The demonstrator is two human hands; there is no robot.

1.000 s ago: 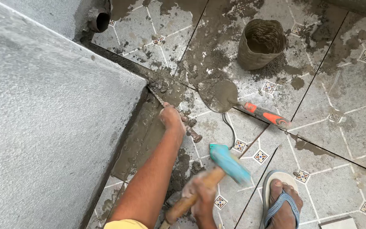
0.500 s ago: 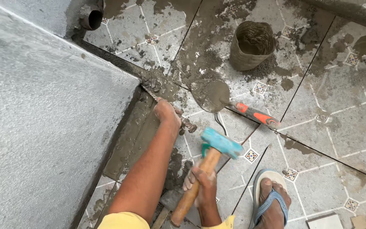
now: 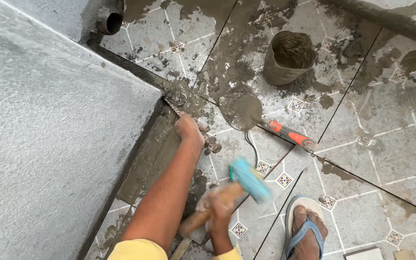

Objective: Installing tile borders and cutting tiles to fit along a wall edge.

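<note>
Right hand (image 3: 220,209) has carried the mallet (image 3: 249,179) from low and right to a higher, leftward position; its head is now motion-blurred. Left hand (image 3: 188,129) has shifted slightly up the step edge. View has drifted.

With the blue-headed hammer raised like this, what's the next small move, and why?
Probably swing the blue-headed wooden-handled hammer, gripped by the right hand, down onto the thin metal chisel. The left hand steadies it against the mortar joint beside the grey slab.

I note a rough, matt grey slab (image 3: 49,144), a wooden hammer handle (image 3: 208,212), glazed floor tiles (image 3: 386,144) smeared with wet mortar, and a mortar-caked bucket (image 3: 289,58).
</note>
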